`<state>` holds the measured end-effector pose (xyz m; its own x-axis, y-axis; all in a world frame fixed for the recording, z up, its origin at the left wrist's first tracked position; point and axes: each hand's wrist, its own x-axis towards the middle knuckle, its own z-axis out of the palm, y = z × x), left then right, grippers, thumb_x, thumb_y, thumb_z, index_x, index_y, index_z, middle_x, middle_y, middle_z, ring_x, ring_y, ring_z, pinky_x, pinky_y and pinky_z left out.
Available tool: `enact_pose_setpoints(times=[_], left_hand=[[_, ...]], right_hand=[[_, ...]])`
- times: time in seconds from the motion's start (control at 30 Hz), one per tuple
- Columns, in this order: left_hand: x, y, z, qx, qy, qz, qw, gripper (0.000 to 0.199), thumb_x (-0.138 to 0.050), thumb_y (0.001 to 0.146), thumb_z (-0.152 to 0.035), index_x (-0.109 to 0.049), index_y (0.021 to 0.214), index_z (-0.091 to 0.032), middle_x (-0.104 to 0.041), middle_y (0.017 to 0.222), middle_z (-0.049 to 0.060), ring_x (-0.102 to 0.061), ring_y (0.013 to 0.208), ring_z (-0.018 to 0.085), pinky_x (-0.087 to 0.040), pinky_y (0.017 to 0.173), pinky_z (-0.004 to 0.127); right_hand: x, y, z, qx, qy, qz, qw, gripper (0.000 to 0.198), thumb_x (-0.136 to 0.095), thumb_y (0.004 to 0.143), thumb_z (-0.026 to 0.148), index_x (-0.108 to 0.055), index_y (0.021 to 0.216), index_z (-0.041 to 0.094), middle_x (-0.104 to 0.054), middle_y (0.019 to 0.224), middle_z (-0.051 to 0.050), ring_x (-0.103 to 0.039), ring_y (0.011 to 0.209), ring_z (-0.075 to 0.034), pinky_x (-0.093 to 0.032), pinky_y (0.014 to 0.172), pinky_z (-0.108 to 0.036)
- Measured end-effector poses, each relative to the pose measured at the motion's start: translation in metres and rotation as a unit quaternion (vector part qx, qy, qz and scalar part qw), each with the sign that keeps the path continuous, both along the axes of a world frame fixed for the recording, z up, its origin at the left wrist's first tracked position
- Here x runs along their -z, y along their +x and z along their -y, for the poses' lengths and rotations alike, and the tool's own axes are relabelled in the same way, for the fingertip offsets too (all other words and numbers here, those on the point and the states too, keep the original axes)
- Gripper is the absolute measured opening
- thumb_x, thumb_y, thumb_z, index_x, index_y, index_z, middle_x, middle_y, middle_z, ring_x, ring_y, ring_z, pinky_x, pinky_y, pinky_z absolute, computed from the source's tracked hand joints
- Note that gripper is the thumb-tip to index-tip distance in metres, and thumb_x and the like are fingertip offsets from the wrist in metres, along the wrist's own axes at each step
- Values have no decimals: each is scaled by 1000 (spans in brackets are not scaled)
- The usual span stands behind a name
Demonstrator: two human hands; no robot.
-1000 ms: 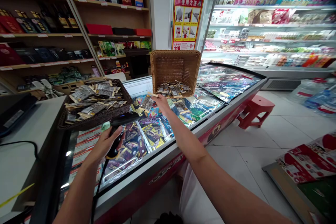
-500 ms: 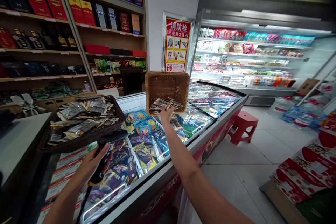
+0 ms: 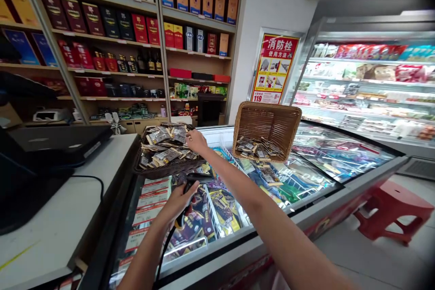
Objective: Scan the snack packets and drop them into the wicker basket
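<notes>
The left hand [image 3: 181, 199] is closed around the handle of a black handheld scanner [image 3: 200, 176]. The scanner head points to the right, above the glass top of a chest freezer [image 3: 238, 244]. A black cord [image 3: 164, 247] runs down from the handle.

The right hand [image 3: 197, 140] is at the right side of a dark wicker basket [image 3: 163, 172], its fingers bent and drawn together at the small packets [image 3: 166, 156]. Whether the fingers pinch a packet cannot be told from this view.

The dark wicker basket rests at the left end of the freezer and is heaped with the packets to rim level. A light-brown wicker basket [image 3: 261, 120] is located to the right, well apart from the dark one. Its open side faces the camera, and a smaller group of packets [image 3: 260, 148] lies along its lower side.

Price labels [image 3: 149, 199] are arranged in a column in front of the dark wicker basket. Bagged goods [image 3: 222, 208] are visible through the glass. A bench [image 3: 50, 208] is positioned to the left of the freezer; a red stool [image 3: 396, 208] stands on the floor to the right.
</notes>
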<state>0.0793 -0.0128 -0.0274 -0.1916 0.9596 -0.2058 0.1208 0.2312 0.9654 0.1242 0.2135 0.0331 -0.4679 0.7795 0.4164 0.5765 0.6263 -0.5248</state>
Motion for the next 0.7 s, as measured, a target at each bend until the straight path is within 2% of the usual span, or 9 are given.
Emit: enact_pose_setpoints(times=[0.07,0.17,0.27,0.4,0.47,0.53,0.63,0.7], left_hand=[[2,0,1,7,7,-1,1000,65,-75,66,-83,-55,78,-23,-62,64,-1,-52,41,13,-37,40,26],[7,-1,1,7,27,6,1000,59,-75,72,-79,-56,77,-23,-64,65,0,-52,41,13,-37,41,26],[12,-2,-1,6,23,6,1000,58,-75,72,-79,-58,78,-24,-65,66,2,-53,42,15,-36,39,28],[14,-2,-3,15,15,-5,1000,61,-73,72,-81,-60,81,-23,-65,67,2,-54,43,15,-37,39,27],[11,-1,-2,14,27,1,1000,63,-72,71,-83,-59,80,-22,-64,67,1,-53,43,13,-38,40,26],[8,0,-1,9,29,6,1000,67,-71,67,-86,-57,80,-22,-63,65,0,-51,41,12,-37,39,25],[2,2,-1,1,28,13,1000,70,-73,63,-87,-55,80,-22,-61,62,-2,-49,39,11,-36,38,24],[-2,4,0,10,39,19,999,66,-75,66,-83,-55,79,-21,-61,63,-2,-50,40,11,-37,39,23]], right_hand=[[-12,-35,-10,32,-25,49,998,35,-55,99,22,-63,133,14,-60,142,-18,-53,132,-33,-47,102,-41],[-16,-64,-23,63,-43,100,992,49,-58,96,18,-53,144,12,-54,152,-21,-41,143,-36,-40,109,-46],[-12,-71,-29,41,-23,134,990,49,-60,94,18,-54,143,15,-54,154,-21,-38,145,-35,-37,112,-49],[-17,-66,-24,46,18,160,986,36,-64,91,22,-66,126,14,-61,145,-19,-49,135,-34,-39,110,-45],[-25,-54,-14,29,36,131,990,26,-63,92,25,-69,117,19,-67,134,-14,-56,126,-30,-44,104,-40],[-32,-31,1,25,46,53,997,19,-61,92,29,-67,110,24,-71,122,-9,-61,113,-27,-48,94,-36],[-30,25,29,55,35,-109,992,21,-65,87,34,-60,105,26,-70,104,-3,-64,97,-23,-50,83,-33],[-18,71,47,67,5,-220,973,30,-69,83,36,-55,108,27,-68,96,0,-65,89,-20,-51,78,-30]])
